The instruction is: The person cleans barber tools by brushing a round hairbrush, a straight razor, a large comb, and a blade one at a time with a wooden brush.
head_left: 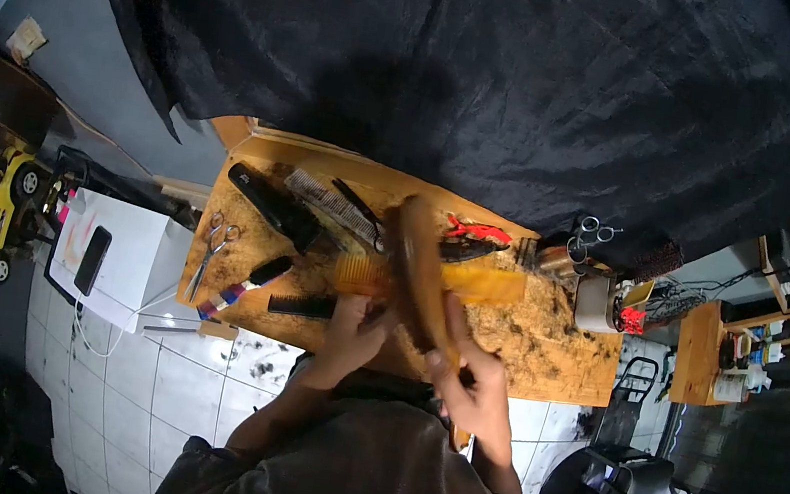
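Note:
A brown wooden brush slants up over the table, slightly blurred. My right hand is closed round its lower handle. Under the brush, a wide yellow-amber comb lies crosswise, its teeth to the left and its middle covered. My left hand is closed at the comb's toothed end, fingers partly hidden. A black comb lies on the table just left of that hand. Further back are a black hair clipper and a grey comb.
Dark hair clippings litter the wooden table. Scissors and a striped-handled brush lie left. A red item lies at the back. A metal container stands right, near more scissors. A phone rests on a white box.

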Action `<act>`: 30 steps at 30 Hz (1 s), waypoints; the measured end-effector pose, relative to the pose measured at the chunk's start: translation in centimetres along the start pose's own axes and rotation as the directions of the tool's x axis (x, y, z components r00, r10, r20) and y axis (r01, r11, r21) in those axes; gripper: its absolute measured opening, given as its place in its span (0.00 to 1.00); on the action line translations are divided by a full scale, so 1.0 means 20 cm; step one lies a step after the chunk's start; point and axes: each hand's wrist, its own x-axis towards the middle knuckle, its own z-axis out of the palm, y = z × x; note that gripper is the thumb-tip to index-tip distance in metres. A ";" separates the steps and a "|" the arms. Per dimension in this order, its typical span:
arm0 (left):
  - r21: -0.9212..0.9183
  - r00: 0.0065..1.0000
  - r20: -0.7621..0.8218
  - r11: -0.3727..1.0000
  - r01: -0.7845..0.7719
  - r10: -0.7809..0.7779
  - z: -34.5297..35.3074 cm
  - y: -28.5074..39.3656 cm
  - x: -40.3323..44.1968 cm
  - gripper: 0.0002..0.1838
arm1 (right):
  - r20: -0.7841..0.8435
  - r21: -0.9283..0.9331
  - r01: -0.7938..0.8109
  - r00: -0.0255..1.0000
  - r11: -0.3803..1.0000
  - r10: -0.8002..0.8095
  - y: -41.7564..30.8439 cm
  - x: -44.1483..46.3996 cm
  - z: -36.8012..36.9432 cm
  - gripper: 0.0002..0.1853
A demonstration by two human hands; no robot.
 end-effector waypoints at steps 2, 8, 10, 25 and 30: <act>0.037 0.991 -0.058 0.992 -0.121 0.123 -0.03 -0.04 -0.01 0.09 | 0.041 -0.041 0.118 0.992 0.992 -0.116 0.02 -0.01 0.03 0.30; 0.326 0.964 0.125 0.909 -0.261 0.233 0.05 0.04 -0.05 0.08 | -0.198 0.047 0.022 0.980 0.999 -0.012 0.01 0.07 0.06 0.30; 0.164 0.992 0.112 0.986 0.031 -0.050 0.07 0.17 -0.07 0.07 | -0.207 0.117 0.023 0.978 0.993 0.002 0.01 0.09 0.05 0.28; 0.086 0.980 0.144 0.985 -0.147 0.133 0.11 0.04 -0.09 0.14 | -0.170 -0.008 0.135 0.976 0.991 -0.135 -0.05 0.08 0.04 0.30; 0.253 0.995 0.092 0.966 -0.053 0.031 -0.02 -0.02 -0.07 0.15 | 0.018 -0.128 0.373 0.927 0.919 -0.374 -0.04 0.01 0.07 0.29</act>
